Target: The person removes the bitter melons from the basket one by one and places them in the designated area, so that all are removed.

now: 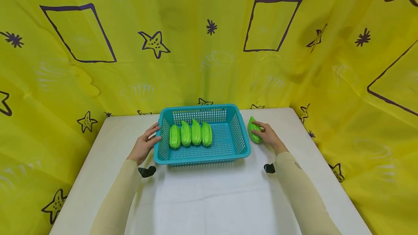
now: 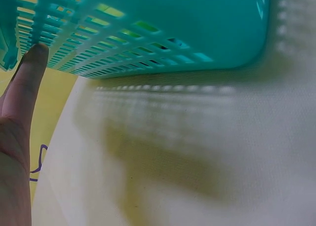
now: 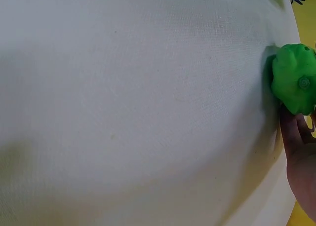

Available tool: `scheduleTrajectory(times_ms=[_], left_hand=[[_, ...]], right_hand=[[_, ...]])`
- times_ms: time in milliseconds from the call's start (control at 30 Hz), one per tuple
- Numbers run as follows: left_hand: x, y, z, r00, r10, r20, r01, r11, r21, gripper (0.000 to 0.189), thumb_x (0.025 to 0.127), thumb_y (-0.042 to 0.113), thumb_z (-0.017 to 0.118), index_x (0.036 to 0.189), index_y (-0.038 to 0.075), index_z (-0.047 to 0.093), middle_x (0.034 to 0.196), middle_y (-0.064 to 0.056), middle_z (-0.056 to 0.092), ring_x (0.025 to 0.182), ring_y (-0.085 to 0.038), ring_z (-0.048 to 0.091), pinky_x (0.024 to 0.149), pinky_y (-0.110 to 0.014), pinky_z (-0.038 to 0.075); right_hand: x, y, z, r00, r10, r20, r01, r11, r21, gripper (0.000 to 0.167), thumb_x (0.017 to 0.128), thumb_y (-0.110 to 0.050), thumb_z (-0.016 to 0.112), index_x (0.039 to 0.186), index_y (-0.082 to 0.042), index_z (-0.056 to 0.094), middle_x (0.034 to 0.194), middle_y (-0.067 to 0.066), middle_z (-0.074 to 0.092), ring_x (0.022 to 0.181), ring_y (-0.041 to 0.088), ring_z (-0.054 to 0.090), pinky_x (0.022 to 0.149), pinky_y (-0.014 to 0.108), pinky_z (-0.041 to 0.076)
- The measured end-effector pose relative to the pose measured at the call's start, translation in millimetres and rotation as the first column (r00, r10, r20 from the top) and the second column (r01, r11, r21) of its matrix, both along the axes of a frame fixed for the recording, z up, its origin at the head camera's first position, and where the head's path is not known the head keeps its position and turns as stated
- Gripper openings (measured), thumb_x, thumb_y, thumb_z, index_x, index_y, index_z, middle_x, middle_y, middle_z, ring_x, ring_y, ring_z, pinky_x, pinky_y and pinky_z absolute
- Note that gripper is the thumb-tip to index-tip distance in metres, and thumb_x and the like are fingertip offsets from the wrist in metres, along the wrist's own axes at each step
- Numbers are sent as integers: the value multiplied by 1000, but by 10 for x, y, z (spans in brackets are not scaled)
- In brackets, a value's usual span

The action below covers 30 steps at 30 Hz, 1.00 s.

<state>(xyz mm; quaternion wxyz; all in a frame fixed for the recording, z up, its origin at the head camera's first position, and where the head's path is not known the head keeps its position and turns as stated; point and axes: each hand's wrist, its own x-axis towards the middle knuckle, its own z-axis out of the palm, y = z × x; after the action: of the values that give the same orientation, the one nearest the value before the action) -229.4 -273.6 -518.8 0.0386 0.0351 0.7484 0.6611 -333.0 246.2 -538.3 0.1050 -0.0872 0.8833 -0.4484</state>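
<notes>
My right hand (image 1: 268,135) holds a bumpy green bitter melon (image 1: 253,130) beside the basket's right wall, fingers over its top. In the right wrist view, the rounded end of this bitter melon (image 3: 295,80) faces the camera, with fingers at its lower side. A teal plastic basket (image 1: 202,160) with mesh walls stands between my hands. Several green bitter melons (image 1: 196,133) lie side by side in its left half. My left hand (image 1: 142,146) is at the basket's left side, its fingers extended against the rim. One straight finger touches the mesh wall (image 2: 74,43) in the left wrist view.
A white cloth (image 1: 202,198) covers the table under the basket. Yellow curtains (image 1: 189,71) with printed starfish and frames rise along the back and both sides. Dark wrist-mounted pieces (image 1: 147,171) stick out beside each sleeve. The right half of the basket shows its bare mesh floor.
</notes>
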Motion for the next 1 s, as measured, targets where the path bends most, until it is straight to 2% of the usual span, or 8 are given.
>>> scheduleTrajectory(times_ms=[100,200,267,433,533,767,1000], left_hand=[[7,-20,-18,1000,-2,-8,2,1000,3,60,99,26,60,151,7,37,162,4,18,143,-35,29,100,-24,45],[7,-30,-24,1000,-1,-5,1,1000,5,60,98,27,61,150,7,39,162,5,19,143,-34,30,98,-21,46],[5,-29,-21,1000,-5,-5,5,1000,-6,60,99,27,61,150,7,38,162,5,19,143,-34,29,100,-25,45],[0,-7,0,1000,-5,-9,5,1000,-23,59,99,25,59,150,7,38,162,4,18,143,-35,29,108,-45,38],[19,20,52,1000,-3,10,3,1000,-10,57,99,23,60,150,7,39,162,4,19,143,-35,28,109,-50,34],[97,72,241,999,-25,39,24,999,28,57,99,15,59,150,2,36,163,-3,15,144,-37,25,110,-53,31],[103,73,278,999,-22,46,22,1000,7,56,100,13,57,151,2,35,163,-3,15,143,-36,29,109,-50,33]], right_hand=[[-7,-11,4,1000,3,21,-3,1000,-4,54,100,-25,59,148,-7,42,155,26,26,136,50,29,110,62,30],[-14,-18,10,999,-15,51,15,1000,7,55,99,-28,59,149,-10,42,156,24,25,136,50,29,110,61,29],[-14,-23,18,997,-40,71,39,999,14,56,99,-30,60,149,-12,42,156,24,25,136,49,29,110,61,30],[-19,-23,34,991,-102,86,102,995,10,56,99,-28,60,149,-13,42,155,23,26,133,46,32,107,58,36],[-27,-16,34,989,-119,83,118,993,17,56,99,-27,60,150,-12,41,155,24,26,133,47,32,107,58,36],[-2,-26,22,988,-114,105,116,993,-20,59,99,-24,60,152,-14,37,156,25,24,136,47,28,110,57,32],[-30,-10,37,989,-109,100,114,992,-47,62,97,-31,62,152,-17,37,154,26,24,135,47,30,108,56,35]])
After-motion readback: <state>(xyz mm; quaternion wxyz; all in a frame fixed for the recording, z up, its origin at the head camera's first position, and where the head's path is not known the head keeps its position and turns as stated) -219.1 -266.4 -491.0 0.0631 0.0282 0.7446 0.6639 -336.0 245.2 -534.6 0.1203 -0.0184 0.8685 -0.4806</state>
